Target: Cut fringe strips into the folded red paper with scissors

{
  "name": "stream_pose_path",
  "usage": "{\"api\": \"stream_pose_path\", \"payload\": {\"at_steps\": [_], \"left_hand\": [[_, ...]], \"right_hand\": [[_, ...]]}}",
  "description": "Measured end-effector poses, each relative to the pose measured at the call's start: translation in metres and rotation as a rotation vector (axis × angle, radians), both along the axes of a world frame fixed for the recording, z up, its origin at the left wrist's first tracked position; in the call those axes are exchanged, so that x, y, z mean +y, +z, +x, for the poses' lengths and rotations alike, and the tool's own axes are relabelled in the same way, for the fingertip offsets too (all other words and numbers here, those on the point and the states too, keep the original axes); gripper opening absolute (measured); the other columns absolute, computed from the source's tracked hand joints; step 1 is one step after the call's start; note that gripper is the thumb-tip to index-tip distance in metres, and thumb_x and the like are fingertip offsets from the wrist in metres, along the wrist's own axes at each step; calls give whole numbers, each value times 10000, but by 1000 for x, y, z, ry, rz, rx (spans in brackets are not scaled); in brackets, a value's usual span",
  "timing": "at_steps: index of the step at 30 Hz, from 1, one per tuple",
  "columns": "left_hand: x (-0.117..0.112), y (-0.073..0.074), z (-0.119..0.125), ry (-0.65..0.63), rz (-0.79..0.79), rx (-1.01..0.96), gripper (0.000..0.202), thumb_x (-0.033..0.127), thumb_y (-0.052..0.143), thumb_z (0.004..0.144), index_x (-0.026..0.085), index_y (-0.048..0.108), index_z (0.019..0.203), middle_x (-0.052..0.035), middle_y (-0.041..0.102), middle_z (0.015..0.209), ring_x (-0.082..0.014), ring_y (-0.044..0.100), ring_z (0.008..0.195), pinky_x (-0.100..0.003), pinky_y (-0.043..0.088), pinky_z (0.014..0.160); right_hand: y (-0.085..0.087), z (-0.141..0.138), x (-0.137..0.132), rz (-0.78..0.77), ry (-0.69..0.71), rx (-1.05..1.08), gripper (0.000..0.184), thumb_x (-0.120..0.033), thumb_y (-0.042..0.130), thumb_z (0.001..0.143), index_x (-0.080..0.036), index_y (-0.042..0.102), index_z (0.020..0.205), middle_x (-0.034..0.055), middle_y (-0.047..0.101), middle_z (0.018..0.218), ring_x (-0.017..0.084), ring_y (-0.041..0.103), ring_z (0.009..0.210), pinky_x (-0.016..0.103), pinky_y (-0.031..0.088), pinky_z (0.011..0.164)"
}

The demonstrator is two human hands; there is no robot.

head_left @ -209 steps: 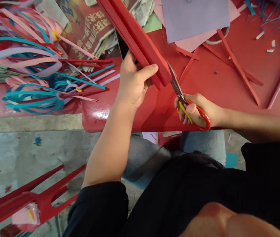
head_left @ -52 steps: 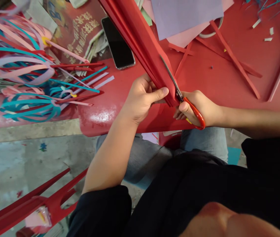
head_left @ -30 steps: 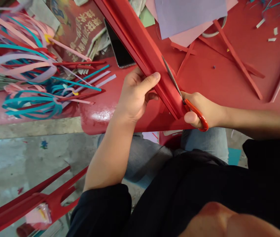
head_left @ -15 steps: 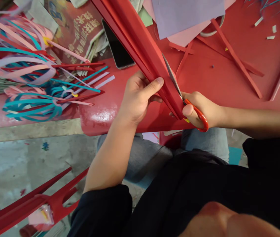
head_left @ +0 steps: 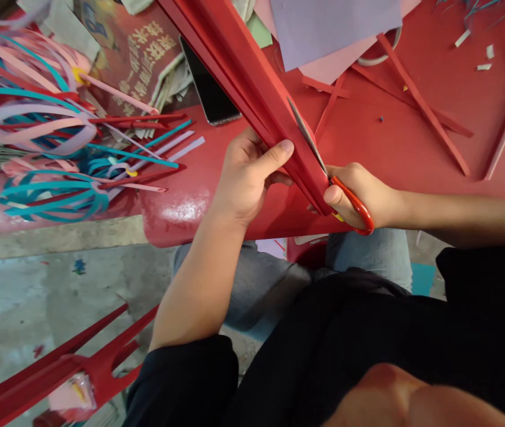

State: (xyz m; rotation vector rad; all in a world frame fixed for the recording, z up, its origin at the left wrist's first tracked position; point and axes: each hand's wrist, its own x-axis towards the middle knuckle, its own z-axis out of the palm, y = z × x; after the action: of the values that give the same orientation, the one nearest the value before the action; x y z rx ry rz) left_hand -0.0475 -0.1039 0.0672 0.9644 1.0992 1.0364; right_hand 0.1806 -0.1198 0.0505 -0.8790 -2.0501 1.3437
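My left hand [head_left: 256, 163] pinches a long folded sheet of red paper [head_left: 252, 77], thumb on top and fingers underneath. The paper slants from the upper left down toward my lap, over the table's front edge. In my right hand [head_left: 359, 193] are scissors [head_left: 358, 204] with red-orange handles, my thumb through one loop. One blade lies along the paper's right edge, pointing up and away from me. The other blade is hidden, and so are most of my right fingers, behind the paper and handles.
On the red table [head_left: 395, 154] lie a black phone [head_left: 212, 83], purple paper [head_left: 336, 29], red strips [head_left: 425, 107] and a tape roll [head_left: 386, 56]. Looped paper-strip bundles [head_left: 57, 190] fill the left side. A red plastic chair [head_left: 101, 367] stands at lower left.
The view has shifted slightly. Both hands keep nearly the same hold on the paper and scissors, and the blade stays along the paper's right edge.
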Motion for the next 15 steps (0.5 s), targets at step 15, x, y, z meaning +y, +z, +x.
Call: {"api": "stream_pose_path", "payload": {"at_steps": [15], "left_hand": [[-3, 1, -3, -91, -53, 43, 396, 500, 966, 847, 217, 730, 991, -31, 822, 933, -211, 818, 790, -295, 699, 624]], "right_hand": [[2, 2, 7, 4, 144, 36, 839, -942, 349, 988, -160, 622, 1122, 52, 664, 842, 169, 599, 685, 283, 473, 599]]}}
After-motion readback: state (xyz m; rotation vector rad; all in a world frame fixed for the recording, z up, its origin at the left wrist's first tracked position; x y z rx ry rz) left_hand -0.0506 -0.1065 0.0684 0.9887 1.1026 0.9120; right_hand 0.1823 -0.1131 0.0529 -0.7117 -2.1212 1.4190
